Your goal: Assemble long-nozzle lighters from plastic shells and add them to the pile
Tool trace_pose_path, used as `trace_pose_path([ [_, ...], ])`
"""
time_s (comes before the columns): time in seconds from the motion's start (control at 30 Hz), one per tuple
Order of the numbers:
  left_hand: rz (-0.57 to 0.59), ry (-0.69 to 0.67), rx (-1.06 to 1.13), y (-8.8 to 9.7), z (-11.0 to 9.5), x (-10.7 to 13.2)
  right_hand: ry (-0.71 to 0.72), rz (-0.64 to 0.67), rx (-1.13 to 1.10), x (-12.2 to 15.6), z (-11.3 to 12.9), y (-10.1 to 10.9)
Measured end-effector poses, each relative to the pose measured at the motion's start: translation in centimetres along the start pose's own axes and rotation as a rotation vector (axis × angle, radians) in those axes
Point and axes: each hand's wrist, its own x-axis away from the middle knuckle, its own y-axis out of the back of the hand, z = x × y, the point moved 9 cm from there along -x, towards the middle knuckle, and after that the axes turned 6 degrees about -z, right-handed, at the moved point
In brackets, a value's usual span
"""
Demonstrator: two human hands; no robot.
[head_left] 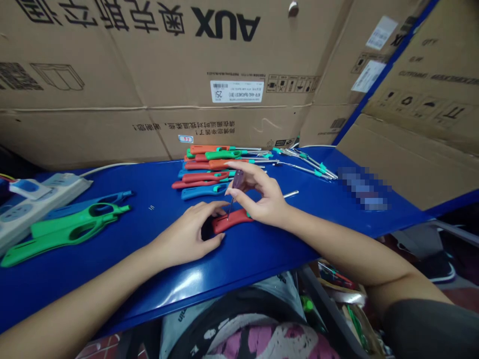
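Observation:
My right hand point(264, 197) grips a small screwdriver point(238, 180) with a dark purple handle. The screwdriver stands nearly upright, its thin tip at the face of a red long-nosed lighter point(234, 219) lying on the blue table. My left hand point(194, 230) is closed around the handle end of this lighter, thumb on the near side and fingers on the far side. Part of the lighter's trigger is hidden behind my right hand; its metal tube shows beyond. Just behind lies a pile of red, orange, green and blue lighters point(204, 177) with metal tubes.
Green lighter shells point(60, 242) and a blue shell point(80, 202) lie at the left beside a white power strip point(37, 204). Tiny pins point(151, 207) rest nearby. Metal tubes with teal parts point(310, 162) lie back right. Cardboard point(168, 75) walls the table's back.

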Motion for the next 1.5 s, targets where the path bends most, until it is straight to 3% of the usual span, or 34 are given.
trace_pose_path([
  [0.3,-0.085,-0.045,0.103,-1.6,0.1,-0.3,0.034,-0.011,0.027,0.2,0.7,-0.6],
  [0.83,-0.059,-0.094,0.120,-1.6,-0.5,-0.3,0.095,0.019,0.052,0.8,0.9,-1.1],
  [1.1,-0.066,-0.110,0.130,-1.7,-0.5,-0.2,0.138,0.137,0.048,0.5,2.1,-1.5],
  [1.37,-0.079,-0.126,0.149,-1.5,-0.8,-0.3,0.277,0.069,0.236,0.2,2.6,-1.1],
  [1.5,-0.061,-0.117,0.154,-1.6,-0.8,-0.3,0.273,0.157,0.178,0.0,3.1,-1.5],
])
